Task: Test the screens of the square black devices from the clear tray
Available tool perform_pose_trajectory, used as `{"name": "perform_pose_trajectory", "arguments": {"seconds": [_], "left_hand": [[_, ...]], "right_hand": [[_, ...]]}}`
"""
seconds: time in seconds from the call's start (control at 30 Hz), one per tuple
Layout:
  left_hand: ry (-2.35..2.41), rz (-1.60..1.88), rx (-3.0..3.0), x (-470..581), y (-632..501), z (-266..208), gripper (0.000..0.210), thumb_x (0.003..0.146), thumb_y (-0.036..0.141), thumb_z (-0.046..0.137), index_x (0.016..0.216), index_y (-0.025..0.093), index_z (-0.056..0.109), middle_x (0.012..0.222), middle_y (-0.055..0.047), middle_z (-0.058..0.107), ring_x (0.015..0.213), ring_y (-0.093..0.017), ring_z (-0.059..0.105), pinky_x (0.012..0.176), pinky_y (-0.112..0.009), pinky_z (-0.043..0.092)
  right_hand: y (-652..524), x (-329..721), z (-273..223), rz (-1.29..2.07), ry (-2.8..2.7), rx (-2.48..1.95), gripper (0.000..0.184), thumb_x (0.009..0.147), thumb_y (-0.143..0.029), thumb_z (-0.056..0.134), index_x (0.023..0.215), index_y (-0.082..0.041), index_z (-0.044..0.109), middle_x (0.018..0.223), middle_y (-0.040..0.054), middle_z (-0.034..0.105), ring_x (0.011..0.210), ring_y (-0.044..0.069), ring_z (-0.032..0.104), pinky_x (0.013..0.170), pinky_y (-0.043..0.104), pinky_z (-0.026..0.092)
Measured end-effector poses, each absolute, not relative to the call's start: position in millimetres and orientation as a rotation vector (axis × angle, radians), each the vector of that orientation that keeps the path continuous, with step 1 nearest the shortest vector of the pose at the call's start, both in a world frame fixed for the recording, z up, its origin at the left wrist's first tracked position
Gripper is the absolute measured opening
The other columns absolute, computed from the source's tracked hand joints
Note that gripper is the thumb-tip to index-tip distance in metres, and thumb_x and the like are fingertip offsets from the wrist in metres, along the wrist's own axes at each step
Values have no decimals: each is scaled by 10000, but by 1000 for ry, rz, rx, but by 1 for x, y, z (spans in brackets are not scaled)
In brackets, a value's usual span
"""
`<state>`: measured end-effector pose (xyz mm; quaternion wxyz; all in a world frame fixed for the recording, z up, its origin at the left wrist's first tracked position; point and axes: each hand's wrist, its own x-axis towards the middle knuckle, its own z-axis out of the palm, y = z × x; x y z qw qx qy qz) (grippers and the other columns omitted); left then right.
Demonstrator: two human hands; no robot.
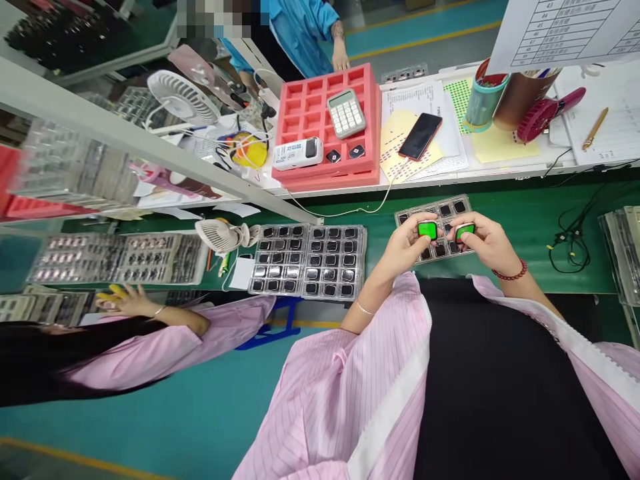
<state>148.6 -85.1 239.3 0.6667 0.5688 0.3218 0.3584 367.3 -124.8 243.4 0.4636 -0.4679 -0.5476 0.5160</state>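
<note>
Around three o'clock, pinching a square green-lit screen (429, 229) in left hand (404, 247), matching twin (465, 229) in right hand (486, 239). Midway, probably, with dark square units (459, 207) left in clear plastic tray (451, 201).

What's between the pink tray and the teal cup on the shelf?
The head view shows a phone, a yellow sheet, white papers and a green-dotted sheet.

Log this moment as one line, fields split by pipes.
left hand: holds small square device, screen green | right hand: holds second device, screen green | beneath hands: clear tray with dark square pieces
</note>
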Motion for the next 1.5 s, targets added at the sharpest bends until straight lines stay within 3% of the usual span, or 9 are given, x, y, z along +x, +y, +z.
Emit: {"name": "perform_pose_trajectory", "arguments": {"seconds": [0.3, 0.57, 0.77, 0.97, 1.13, 1.3, 1.5], "left_hand": [[691, 790, 1286, 144, -83, 234, 627, 924, 503, 709, 1447, 201, 539, 1160, -117, 754, 950, -209, 749, 816, -305, 583], [643, 864, 1303, 145, -82, 229, 613, 885, 415, 762, 1425, 213, 552, 1210, -105, 733, 1093, -222, 731, 977, -367, 586], [685, 876, 1256, 147, -85, 231, 580, 881, 425, 787, 1374, 203, 575, 1147, -100, 739, 1125, -231, 721, 949, -345, 588], [711, 887, 1268, 147, -84, 233, 519, 896, 474, 769, 1314, 208, 614, 1123, -93, 727, 1071, -233, 728, 886, -341, 598], [736, 886, 1312, 147, -85, 232, 618, 861, 468, 807, 1376, 214, 581, 1174, -102, 726, 1146, -251, 707, 941, -350, 581], [753, 906, 1298, 153, -87, 233, 492, 897, 479, 754, 1282, 195, 638, 1128, -88, 722, 1053, -226, 723, 858, -328, 593], [729, 890, 1319, 155, -87, 232, 589, 848, 416, 793, 1366, 211, 601, 1240, -107, 710, 1131, -246, 708, 903, -336, 586]], "right_hand": [[-125, 368, 238, 1254, -1352, -1167, 396, 841, -303, 761, 1214, -255, 636, 1007, 66, 755, 923, 249, 741, 706, 335, 595], [-126, 369, 238, 1262, -1424, -1155, 499, 844, -289, 756, 1314, -250, 596, 1113, 78, 757, 1075, 276, 739, 808, 359, 615], [-126, 369, 237, 1230, -1384, -1195, 396, 889, -265, 695, 1281, -252, 638, 1064, 72, 766, 925, 245, 751, 734, 354, 621], [-126, 371, 239, 1286, -1412, -1141, 486, 869, -290, 728, 1343, -265, 626, 1209, 74, 761, 1127, 279, 735, 868, 391, 644], [-125, 371, 241, 1269, -1397, -1180, 417, 905, -316, 706, 1319, -276, 674, 1142, 66, 787, 917, 255, 771, 748, 392, 658], [-126, 367, 242, 1250, -1391, -1136, 452, 857, -256, 737, 1306, -268, 689, 1222, 74, 770, 1109, 299, 750, 872, 422, 663], [-126, 368, 240, 1277, -1377, -1164, 492, 842, -238, 733, 1330, -268, 677, 1271, 73, 754, 1091, 284, 755, 951, 436, 652]]}}
